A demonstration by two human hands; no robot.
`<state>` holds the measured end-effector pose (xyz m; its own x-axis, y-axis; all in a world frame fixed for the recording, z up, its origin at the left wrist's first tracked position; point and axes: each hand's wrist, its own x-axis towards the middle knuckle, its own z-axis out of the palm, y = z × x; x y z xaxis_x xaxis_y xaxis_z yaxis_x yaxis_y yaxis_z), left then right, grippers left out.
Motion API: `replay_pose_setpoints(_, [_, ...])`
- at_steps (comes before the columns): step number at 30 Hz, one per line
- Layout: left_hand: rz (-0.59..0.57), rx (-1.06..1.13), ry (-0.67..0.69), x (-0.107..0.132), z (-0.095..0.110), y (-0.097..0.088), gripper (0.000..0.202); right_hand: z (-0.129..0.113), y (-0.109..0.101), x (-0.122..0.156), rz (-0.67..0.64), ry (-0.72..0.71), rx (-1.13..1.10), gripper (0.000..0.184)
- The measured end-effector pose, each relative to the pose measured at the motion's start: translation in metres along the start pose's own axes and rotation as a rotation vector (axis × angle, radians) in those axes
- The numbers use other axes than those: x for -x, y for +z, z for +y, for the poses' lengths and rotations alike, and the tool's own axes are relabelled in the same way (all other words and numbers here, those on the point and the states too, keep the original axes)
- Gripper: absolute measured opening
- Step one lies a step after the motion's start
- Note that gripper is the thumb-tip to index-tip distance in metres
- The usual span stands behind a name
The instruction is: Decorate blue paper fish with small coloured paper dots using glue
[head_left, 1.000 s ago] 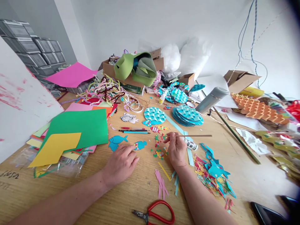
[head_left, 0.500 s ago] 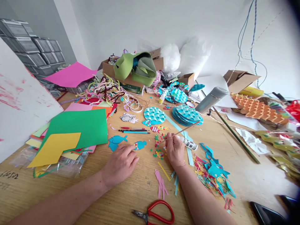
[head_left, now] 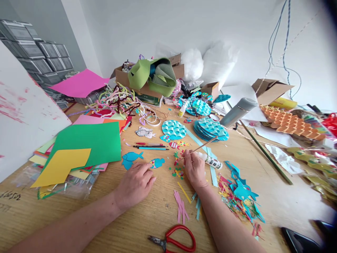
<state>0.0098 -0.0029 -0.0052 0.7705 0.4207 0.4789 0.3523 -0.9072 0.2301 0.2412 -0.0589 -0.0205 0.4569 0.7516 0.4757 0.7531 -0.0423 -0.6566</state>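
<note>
My right hand [head_left: 194, 168] is closed in a pinch on a thin wooden stick [head_left: 204, 147] that slants up to the right; its lower tip meets a scatter of small coloured paper bits [head_left: 178, 164]. My left hand [head_left: 136, 183] rests on the wooden table with curled fingers, its fingertips touching a small blue paper fish with coloured spots [head_left: 157, 162]. A plain blue paper fish [head_left: 130, 159] lies just left of that. A white glue tube [head_left: 212, 162] lies right of my right hand.
Red-handled scissors [head_left: 176, 239] lie near the front edge. Green and yellow paper sheets [head_left: 86, 144] are stacked at left. Pencils [head_left: 151, 147], scaled blue paper discs [head_left: 210, 129], a grey flask [head_left: 238, 111], a long green rod [head_left: 265, 154], cardboard boxes and paper scraps [head_left: 240, 196] crowd the table.
The stick in my right hand has tilted from level to slanting up-right, and the hand has shifted slightly left toward the paper bits. My left hand has stayed put.
</note>
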Motion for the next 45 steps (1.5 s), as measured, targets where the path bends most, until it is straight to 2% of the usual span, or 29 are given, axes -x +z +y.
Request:
replay_pose_setpoints(16, [-0.006,0.008,-0.006,0.0,-0.001,0.001,0.012,0.0,0.002,0.0,-0.053,-0.111,0.042,0.036])
replay_pose_setpoints(25, [0.029,-0.03,0.027,0.0,0.0,0.001,0.015,-0.003,0.001,0.005,0.034,-0.143,-0.069,0.031])
replay_pose_setpoints(28, [0.006,-0.026,0.01,0.001,0.001,0.002,0.014,-0.014,0.001,0.009,0.003,-0.155,-0.094,0.027])
replay_pose_setpoints(36, [-0.024,-0.022,0.025,0.002,0.0,0.006,0.018,-0.048,0.015,0.018,-0.192,-0.242,-0.151,0.024])
replay_pose_setpoints(45, [-0.07,-0.027,0.066,0.006,0.002,0.01,0.021,-0.047,0.027,0.018,-0.195,-0.245,-0.093,0.026])
